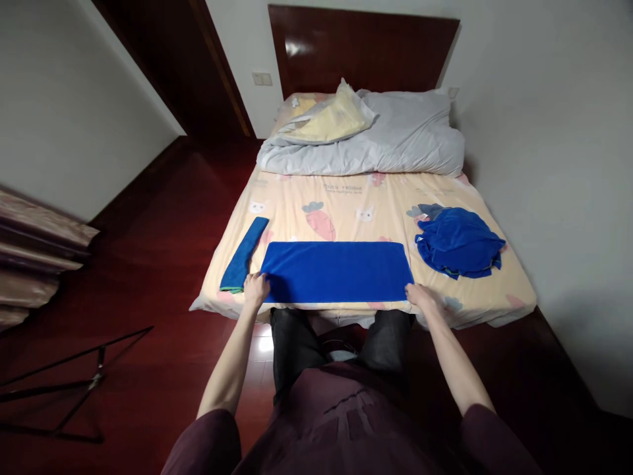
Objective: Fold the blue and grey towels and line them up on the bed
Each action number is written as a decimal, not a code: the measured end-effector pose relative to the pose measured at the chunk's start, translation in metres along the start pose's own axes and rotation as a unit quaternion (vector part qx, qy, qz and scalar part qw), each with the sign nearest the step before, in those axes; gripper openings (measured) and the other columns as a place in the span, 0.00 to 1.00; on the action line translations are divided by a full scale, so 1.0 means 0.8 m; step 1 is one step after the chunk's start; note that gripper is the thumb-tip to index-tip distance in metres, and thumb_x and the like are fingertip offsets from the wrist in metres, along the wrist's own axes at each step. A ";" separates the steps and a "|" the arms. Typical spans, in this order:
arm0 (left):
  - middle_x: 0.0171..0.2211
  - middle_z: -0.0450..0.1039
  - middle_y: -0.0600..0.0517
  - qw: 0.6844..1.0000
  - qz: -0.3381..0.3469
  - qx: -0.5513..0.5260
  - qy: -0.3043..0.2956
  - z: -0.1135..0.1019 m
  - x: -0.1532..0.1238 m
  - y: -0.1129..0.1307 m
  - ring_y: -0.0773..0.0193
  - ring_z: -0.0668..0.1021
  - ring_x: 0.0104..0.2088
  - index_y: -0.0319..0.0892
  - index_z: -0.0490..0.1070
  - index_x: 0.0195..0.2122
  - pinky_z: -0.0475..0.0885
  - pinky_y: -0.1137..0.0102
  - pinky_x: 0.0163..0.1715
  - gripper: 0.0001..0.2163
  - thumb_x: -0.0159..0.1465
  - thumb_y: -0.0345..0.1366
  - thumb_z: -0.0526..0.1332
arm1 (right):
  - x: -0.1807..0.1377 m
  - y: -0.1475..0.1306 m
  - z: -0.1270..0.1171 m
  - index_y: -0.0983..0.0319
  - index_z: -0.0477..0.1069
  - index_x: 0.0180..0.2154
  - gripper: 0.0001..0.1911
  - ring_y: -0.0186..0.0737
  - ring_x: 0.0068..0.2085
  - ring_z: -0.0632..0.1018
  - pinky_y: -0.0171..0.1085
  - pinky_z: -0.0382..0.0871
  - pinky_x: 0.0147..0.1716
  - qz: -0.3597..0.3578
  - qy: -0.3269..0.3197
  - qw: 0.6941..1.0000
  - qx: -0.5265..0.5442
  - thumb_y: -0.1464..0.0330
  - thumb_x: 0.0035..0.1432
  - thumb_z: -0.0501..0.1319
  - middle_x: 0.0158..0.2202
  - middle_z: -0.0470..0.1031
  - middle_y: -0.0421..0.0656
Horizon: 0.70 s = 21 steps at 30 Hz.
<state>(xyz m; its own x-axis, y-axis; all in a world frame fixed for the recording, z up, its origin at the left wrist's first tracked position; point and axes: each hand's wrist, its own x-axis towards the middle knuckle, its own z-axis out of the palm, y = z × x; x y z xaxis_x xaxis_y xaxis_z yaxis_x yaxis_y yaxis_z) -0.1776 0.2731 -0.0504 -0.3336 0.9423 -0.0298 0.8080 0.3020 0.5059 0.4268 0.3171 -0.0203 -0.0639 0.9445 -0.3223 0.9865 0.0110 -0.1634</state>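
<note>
A blue towel lies spread flat, folded into a long rectangle, along the near edge of the bed. My left hand pinches its near left corner. My right hand grips its near right corner. Left of the spread towel lies a narrow folded blue towel. A crumpled heap of blue towels sits on the right side of the bed.
A grey duvet and a yellow pillow are bunched at the dark wooden headboard. A black metal frame lies on the red wooden floor at the left. A white wall runs close along the bed's right side.
</note>
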 end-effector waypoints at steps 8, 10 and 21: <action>0.74 0.57 0.39 0.982 0.167 -0.063 -0.054 0.141 -0.020 0.134 0.47 0.55 0.76 0.37 0.68 0.68 0.48 0.50 0.75 0.25 0.71 0.36 0.51 | 0.057 -0.287 0.054 0.49 0.56 0.74 0.30 0.49 0.77 0.52 0.56 0.45 0.75 -0.227 0.140 0.950 0.160 0.64 0.74 0.50 0.74 0.59 0.38; 0.74 0.57 0.38 0.983 0.169 -0.057 -0.034 0.175 -0.036 0.131 0.47 0.55 0.76 0.36 0.66 0.70 0.46 0.48 0.75 0.26 0.71 0.35 0.50 | 0.054 -0.329 0.097 0.45 0.51 0.75 0.32 0.45 0.78 0.50 0.57 0.41 0.75 -0.247 0.084 0.957 0.127 0.66 0.74 0.48 0.75 0.58 0.35; 0.70 0.65 0.43 0.983 0.168 -0.048 0.046 0.215 -0.040 0.100 0.50 0.63 0.73 0.41 0.67 0.68 0.53 0.48 0.73 0.25 0.72 0.38 0.51 | 0.055 -0.349 0.167 0.60 0.54 0.75 0.30 0.46 0.78 0.47 0.54 0.38 0.76 -0.211 0.103 0.964 0.122 0.63 0.77 0.48 0.79 0.42 0.45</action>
<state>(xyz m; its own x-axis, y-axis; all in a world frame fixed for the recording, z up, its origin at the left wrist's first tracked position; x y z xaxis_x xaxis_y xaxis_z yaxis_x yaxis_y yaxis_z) -0.0185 0.2917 -0.1574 -0.1006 0.9683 0.2288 0.8323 -0.0441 0.5525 0.1287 0.3119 -0.1132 -0.3949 0.9187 0.0094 0.8129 0.3542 -0.4624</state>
